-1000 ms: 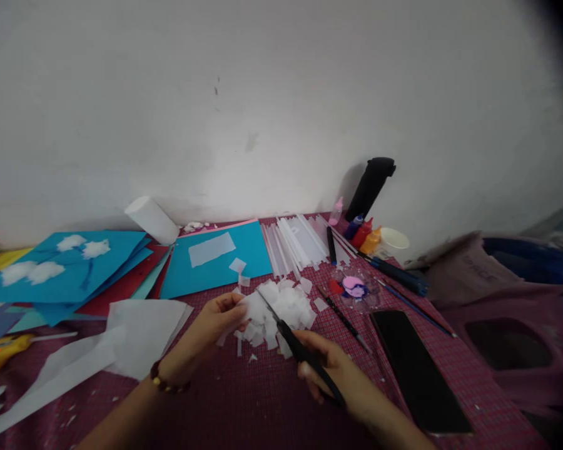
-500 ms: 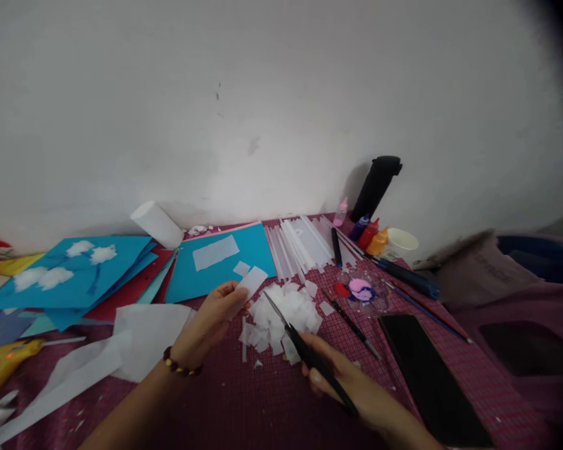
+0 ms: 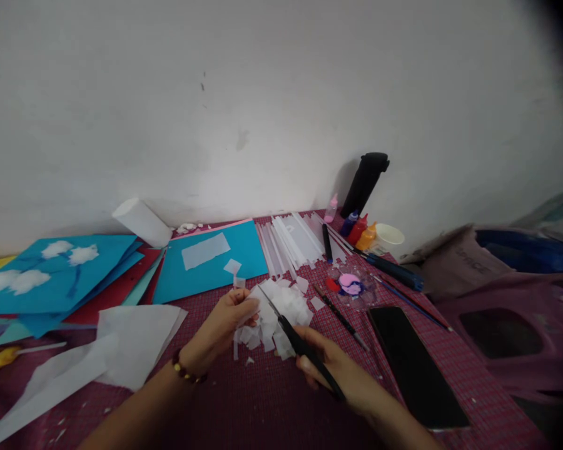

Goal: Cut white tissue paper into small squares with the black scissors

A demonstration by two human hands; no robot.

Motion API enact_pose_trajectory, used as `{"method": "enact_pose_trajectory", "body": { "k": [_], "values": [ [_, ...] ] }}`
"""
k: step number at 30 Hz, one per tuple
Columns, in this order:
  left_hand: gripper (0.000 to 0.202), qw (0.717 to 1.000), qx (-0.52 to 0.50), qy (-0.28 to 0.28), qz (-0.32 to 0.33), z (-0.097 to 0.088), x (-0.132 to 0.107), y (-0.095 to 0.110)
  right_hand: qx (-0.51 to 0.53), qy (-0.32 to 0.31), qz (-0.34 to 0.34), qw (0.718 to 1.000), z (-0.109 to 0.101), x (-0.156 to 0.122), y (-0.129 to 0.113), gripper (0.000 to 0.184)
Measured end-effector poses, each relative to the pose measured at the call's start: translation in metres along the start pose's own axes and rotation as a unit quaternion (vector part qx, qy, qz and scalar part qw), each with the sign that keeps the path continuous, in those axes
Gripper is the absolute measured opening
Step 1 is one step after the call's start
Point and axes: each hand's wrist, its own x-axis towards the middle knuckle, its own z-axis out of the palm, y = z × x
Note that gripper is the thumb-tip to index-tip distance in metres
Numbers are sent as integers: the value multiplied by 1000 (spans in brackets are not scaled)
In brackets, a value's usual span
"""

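My left hand (image 3: pixel 229 317), with a beaded bracelet at the wrist, pinches a small piece of white paper, mostly lost against the pile behind it. My right hand (image 3: pixel 326 359) grips black-handled scissors (image 3: pixel 304 350), whose blades point up and left beside the left fingertips and look nearly closed. Below and behind the blades lies a heap of cut white paper squares (image 3: pixel 293 306). Another white square (image 3: pixel 232 267) rests on the blue sheet (image 3: pixel 173 275), along with a larger white rectangle (image 3: pixel 206 250).
Left are painted blue sheets (image 3: pixel 101 262), loose white paper (image 3: pixel 136 337), a white roll (image 3: pixel 143 223) and a yellow glue gun (image 3: pixel 0 362). White strips (image 3: pixel 286 244), paint bottles (image 3: pixel 357 231), a paint palette (image 3: pixel 356 300), a brush (image 3: pixel 342 319) and a phone (image 3: pixel 415 369) lie right.
The view has shifted slightly right. My left hand has come lower and nearer the pile, and the paper strip in it no longer stands out clearly. The scissors stay in my right hand.
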Motion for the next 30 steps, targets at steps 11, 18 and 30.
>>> {"method": "enact_pose_trajectory", "body": {
  "k": [11,18,30],
  "values": [
    [27,999,-37,-17,-12,-7,1,-3,15,21,-1,1000,0,1,0,61],
    [25,995,-94,14,21,-32,5,4,7,-1,-50,999,-5,-5,-4,57],
    [25,986,-161,20,46,-12,11,14,-3,-58,-2,998,-9,-5,5,66]
  ]
}}
